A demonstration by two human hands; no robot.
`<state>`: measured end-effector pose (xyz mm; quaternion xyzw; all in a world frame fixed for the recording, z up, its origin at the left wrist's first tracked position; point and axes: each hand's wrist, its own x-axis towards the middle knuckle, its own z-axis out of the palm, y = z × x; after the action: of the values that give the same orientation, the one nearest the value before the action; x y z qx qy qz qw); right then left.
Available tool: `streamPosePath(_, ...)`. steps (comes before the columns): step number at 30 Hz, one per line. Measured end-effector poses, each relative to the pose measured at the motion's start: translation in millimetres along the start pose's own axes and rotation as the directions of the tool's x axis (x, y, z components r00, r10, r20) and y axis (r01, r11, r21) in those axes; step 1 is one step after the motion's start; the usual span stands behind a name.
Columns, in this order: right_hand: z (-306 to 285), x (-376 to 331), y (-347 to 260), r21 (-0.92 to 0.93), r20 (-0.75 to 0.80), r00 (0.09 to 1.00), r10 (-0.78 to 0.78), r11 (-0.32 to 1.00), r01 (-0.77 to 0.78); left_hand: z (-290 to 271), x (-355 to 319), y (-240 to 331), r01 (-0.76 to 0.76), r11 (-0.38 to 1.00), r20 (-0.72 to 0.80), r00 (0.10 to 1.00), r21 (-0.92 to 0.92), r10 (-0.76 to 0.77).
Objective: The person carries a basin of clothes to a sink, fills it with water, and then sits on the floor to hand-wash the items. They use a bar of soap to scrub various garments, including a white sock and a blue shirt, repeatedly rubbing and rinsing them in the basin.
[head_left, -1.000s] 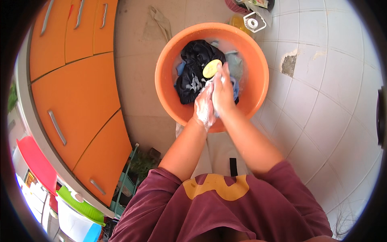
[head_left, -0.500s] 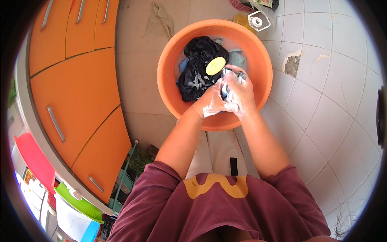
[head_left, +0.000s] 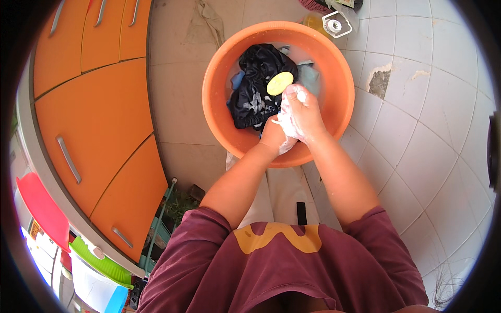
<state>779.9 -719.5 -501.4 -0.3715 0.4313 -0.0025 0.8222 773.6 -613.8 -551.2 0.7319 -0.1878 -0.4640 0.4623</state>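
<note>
Over the near rim of the orange basin (head_left: 219,125), we hold both hands together above the wash water. Our right hand (head_left: 302,115) lies on top, soapy, its fingers (head_left: 293,96) curled shut around a small white, lathered piece of cloth (head_left: 284,121). Our left hand (head_left: 272,136) sits beneath and slightly nearer to us, mostly covered by the right; we cannot tell how far its fingers close, though it appears pressed against the same cloth.

We note the key relation: the black garment (head_left: 255,88) lies ahead and to the left of our fingers, in the far-left part of the basin, with its long axis running roughly from near to far. A yellow soap disc (head_left: 279,83) rests on its right edge, just beyond our right fingertips and close to touching them. The right hand is the nearer one to both soap and garment.

Both forearms enter from below and converge at the basin, the left rising steeply from lower left, the right from lower right. Wrists are bent downward into the basin, which stands on the tiled floor (head_left: 417,156) beside orange cabinets (head_left: 94,115).
</note>
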Motion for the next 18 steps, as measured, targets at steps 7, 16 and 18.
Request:
streamPosePath(7, -5.7, -10.4, -9.2, 0.418, -0.099, 0.988, 0.115, 0.906, -0.063, -0.4, -6.2, 11.2, -0.028, 0.924, -0.303, 0.94, 0.38, 0.153)
streamPosePath(16, 2.5, -97.6, -94.1, 0.589, 0.382, 0.891, -0.246, 0.807, -0.03, -26.8, -22.9, 22.0, -0.116, 0.976, -0.528, 0.849, -0.185, 0.001)
streamPosePath(18, 0.1, -105.9, -92.0, 0.521, 0.425, 0.859, -0.286, 0.853, 0.026, -29.6, -19.4, 33.1, -0.005, 0.191, -0.087, 0.9, -0.982, -0.426)
